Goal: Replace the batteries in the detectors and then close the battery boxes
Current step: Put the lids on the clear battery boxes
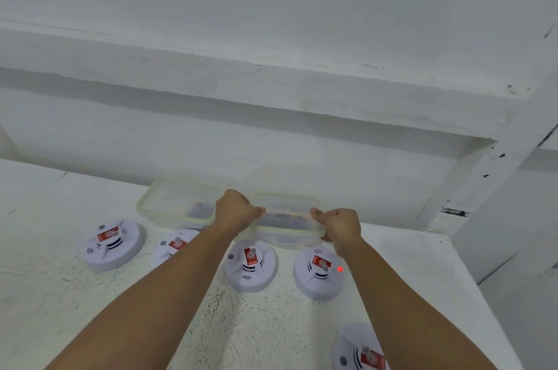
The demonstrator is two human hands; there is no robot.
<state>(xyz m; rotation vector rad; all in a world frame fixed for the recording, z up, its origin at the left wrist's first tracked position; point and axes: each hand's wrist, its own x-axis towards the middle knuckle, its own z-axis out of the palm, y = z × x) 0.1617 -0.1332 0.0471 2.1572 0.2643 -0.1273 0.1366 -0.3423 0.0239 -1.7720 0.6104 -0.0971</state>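
Two clear plastic battery boxes with pale green rims stand at the back of the white table. The left box [169, 203] has its lid on. The right box [288, 235] holds dark batteries. My left hand [237, 211] grips the right box's lid at its left end, thumb on top. At the lid's right end my right hand [339, 224] grips it the same way. Several white round detectors with red labels lie in front: one at the far left [113, 244], one behind my left forearm [173, 244], one in the middle [250, 265], one showing a red light [318, 271], one at the bottom right [357, 351].
The white table [256, 327] has a cracked, speckled top. Its right edge runs down from the back right corner. A white wall with a ledge [271, 91] rises right behind the boxes.
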